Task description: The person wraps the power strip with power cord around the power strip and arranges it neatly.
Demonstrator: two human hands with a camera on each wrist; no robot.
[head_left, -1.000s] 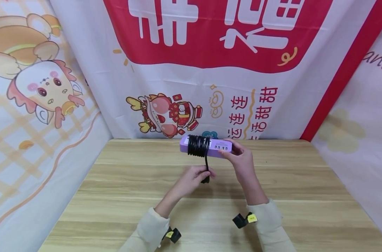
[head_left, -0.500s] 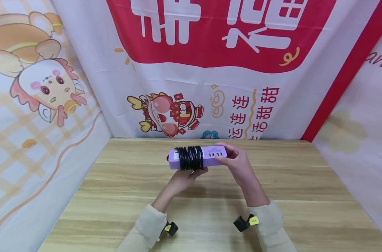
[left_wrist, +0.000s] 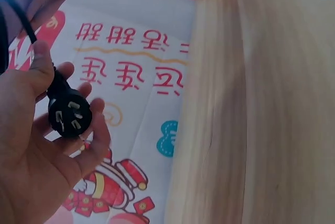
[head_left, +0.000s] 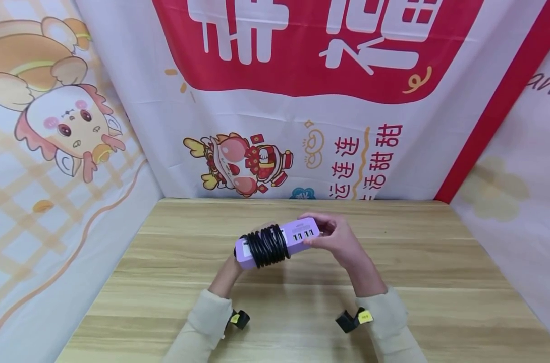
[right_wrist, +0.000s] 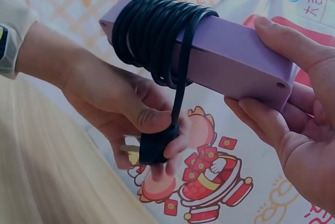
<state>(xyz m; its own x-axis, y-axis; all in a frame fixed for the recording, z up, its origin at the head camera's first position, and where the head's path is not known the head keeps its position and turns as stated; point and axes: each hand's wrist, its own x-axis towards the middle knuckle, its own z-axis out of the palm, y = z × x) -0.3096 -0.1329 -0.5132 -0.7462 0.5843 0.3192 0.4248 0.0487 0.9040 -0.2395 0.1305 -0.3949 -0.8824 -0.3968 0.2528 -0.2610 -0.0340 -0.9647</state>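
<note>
A purple power strip [head_left: 297, 237] with several USB ports is held above the table, tilted with its right end higher. Black cord [head_left: 268, 245] is wound in several turns around its left half. My right hand [head_left: 336, 239] grips the strip's right end between thumb and fingers. Behind the strip, my left hand [right_wrist: 120, 101] pinches the cord's black plug [left_wrist: 69, 113] between thumb and fingers; its metal prongs show in the left wrist view. A short length of cord runs from the windings to the plug. In the head view the strip mostly hides the left hand.
The wood-grain table [head_left: 302, 322] lies below the hands. A white and red printed cloth [head_left: 275, 116] hangs at its back edge, with more printed cloth at the left and right sides. A small black device sits on each sleeve cuff.
The power strip has come lower and to the left, and its left end has dipped. My left hand has carried the plug from below the strip to behind it, wrapping the cord further.
</note>
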